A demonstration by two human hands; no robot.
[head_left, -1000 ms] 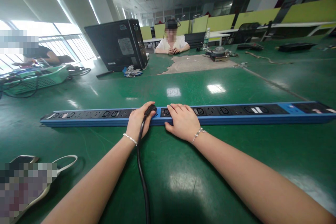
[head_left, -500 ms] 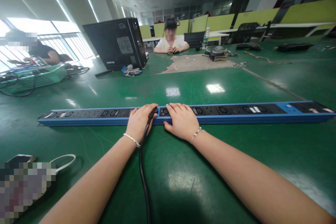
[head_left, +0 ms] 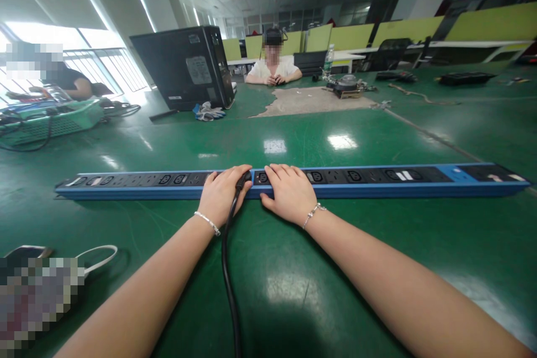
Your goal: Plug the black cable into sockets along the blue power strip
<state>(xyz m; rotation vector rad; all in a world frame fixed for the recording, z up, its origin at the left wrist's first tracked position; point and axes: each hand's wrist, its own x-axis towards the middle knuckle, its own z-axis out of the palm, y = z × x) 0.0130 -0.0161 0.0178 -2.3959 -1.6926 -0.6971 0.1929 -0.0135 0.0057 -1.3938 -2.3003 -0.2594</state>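
A long blue power strip point(head_left: 369, 188) with black sockets lies across the green table in front of me. My left hand point(head_left: 221, 193) is closed at its middle, with the black plug point(head_left: 242, 179) of a power cord between thumb and fingers. The plug rests at the strip's top face; how deep it sits in a socket is hidden. From it the black cord point(head_left: 226, 268) runs down toward my body. Just to the right, my right hand point(head_left: 291, 190) grips the strip, fingers over the top and thumb along the near side.
A black computer case point(head_left: 180, 70) stands at the back left beside a pair of gloves point(head_left: 208, 112). At far left is a green basket point(head_left: 62, 120) of cables. One person point(head_left: 273, 64) sits opposite, another point(head_left: 69, 78) at left. A pixelated item point(head_left: 37, 302) lies near left.
The view has shifted very slightly, moving the scene a little to the left. Both hands keep the same hold on the plug and the strip.
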